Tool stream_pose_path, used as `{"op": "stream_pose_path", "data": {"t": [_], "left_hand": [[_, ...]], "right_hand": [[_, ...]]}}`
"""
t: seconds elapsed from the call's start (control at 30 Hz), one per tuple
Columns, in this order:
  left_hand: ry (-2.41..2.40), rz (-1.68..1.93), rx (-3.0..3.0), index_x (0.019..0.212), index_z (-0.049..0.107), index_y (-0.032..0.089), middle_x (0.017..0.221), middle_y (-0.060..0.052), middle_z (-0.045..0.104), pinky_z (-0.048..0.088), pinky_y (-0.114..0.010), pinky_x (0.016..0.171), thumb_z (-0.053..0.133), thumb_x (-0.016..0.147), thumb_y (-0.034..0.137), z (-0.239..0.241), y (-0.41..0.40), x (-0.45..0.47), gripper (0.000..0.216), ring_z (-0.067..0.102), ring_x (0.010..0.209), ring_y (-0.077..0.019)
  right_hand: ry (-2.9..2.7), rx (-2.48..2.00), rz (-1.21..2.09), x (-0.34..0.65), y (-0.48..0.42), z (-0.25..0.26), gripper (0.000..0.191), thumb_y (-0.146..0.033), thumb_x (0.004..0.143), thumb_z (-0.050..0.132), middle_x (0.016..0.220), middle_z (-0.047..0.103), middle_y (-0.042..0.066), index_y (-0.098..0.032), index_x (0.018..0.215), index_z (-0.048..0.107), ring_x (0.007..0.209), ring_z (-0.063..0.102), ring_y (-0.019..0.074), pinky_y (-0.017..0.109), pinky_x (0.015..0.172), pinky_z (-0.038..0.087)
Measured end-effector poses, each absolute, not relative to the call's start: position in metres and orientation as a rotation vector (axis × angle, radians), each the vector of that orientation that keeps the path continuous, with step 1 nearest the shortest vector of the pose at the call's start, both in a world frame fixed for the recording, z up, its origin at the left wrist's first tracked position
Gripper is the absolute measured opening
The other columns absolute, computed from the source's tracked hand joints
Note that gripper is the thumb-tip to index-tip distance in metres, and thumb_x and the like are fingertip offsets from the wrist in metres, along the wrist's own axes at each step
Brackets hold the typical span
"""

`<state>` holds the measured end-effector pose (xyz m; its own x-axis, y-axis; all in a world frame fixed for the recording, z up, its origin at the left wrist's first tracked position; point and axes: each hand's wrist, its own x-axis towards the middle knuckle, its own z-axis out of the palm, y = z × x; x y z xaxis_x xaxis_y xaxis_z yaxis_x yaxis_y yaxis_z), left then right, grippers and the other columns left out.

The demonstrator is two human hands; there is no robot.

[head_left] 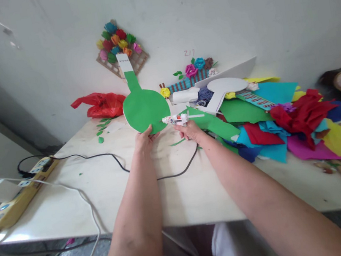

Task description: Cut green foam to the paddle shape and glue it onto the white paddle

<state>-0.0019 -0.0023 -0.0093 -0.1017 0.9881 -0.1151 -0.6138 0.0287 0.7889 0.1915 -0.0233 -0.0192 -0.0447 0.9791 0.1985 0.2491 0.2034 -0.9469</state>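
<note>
My left hand [147, 138] grips the lower edge of a green paddle-shaped cutout [146, 109], its thumb on the front face. The cutout is tilted up, with a round body and a handle that points away and ends in a white tip. In my right hand [189, 131] is a white glue gun [176, 120], a glue stick jutting from its back. The nozzle points left and meets or nearly meets the lower right edge of the green disc. A black cord runs from below my right hand across the table.
On the left lies a yellow power strip [16, 191] with a white adapter [0, 191]. A red plastic bag [103, 104] sits behind. Coloured paper [304, 121] is heaped on the right near a white paddle-shaped board [226, 85]. A paper-flower basket [120, 45] leans against the wall.
</note>
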Motion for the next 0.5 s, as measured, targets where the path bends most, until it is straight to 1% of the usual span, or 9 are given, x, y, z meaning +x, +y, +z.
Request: {"op": "stream_pose_path", "data": {"t": [0.17,0.27,0.5], "left_hand": [[0.836,1.490,0.612,0.095,0.062,0.010,0.078,-0.007,0.070,0.059,-0.032,0.070,0.063,0.077,0.003,-0.0105,-0.0007,-0.0023,0.019,0.067,0.064,-0.0164],[0.851,1.488,0.601,0.097,0.063,0.010,0.078,-0.007,0.070,0.059,-0.032,0.071,0.064,0.077,0.004,-0.0100,-0.0011,-0.0023,0.021,0.068,0.066,-0.0169],[0.844,1.495,0.588,0.093,0.063,0.010,0.079,-0.007,0.070,0.058,-0.031,0.066,0.064,0.076,0.002,-0.0058,-0.0063,-0.0009,0.018,0.067,0.062,-0.0160]], "right_hand": [[-1.491,-1.240,0.942,0.1908,-0.0237,-0.0184,0.040,-0.052,0.068,0.067,0.040,0.051,-0.003,-0.015,0.060,0.055,0.027,0.035,0.0049,0.019,0.030,0.026],[-1.487,-1.245,0.945,0.1902,-0.0245,-0.0175,0.040,-0.051,0.068,0.067,0.040,0.050,-0.004,-0.014,0.059,0.055,0.027,0.035,0.0050,0.019,0.029,0.026],[-1.473,-1.251,0.958,0.1905,-0.0244,-0.0182,0.036,-0.049,0.070,0.068,0.040,0.050,-0.005,-0.014,0.068,0.058,0.026,0.034,0.0048,0.019,0.029,0.025]]}}
